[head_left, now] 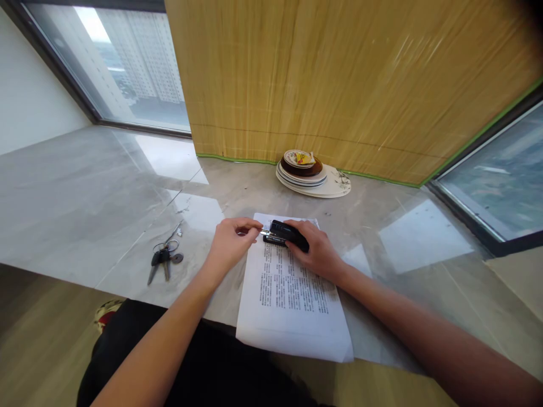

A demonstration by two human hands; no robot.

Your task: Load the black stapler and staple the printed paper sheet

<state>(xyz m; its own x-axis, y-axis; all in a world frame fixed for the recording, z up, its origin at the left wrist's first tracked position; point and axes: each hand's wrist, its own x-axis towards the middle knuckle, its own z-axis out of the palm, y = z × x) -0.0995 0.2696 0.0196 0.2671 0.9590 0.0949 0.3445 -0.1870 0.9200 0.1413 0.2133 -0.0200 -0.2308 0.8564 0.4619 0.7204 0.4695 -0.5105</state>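
Note:
A black stapler (289,235) lies over the upper part of the printed paper (292,328), its front pointing left. My right hand (317,249) is wrapped round the stapler's back end. At the front, a thin shiny metal piece (264,232) sticks out between the upper and lower parts. My left hand (235,240) pinches the outer end of this piece between thumb and fingers; whether it is the stapler's tray or a strip of staples I cannot make out. Rows of small print cover the paper, whose near edge hangs over the front of the ledge.
A bunch of keys (163,257) lies on the grey marble ledge (85,209), left of my left hand. Behind the paper stands a stack of plates (303,180) with a small yellow packet (304,159) on top. A bamboo blind (339,85) hangs at the back between windows.

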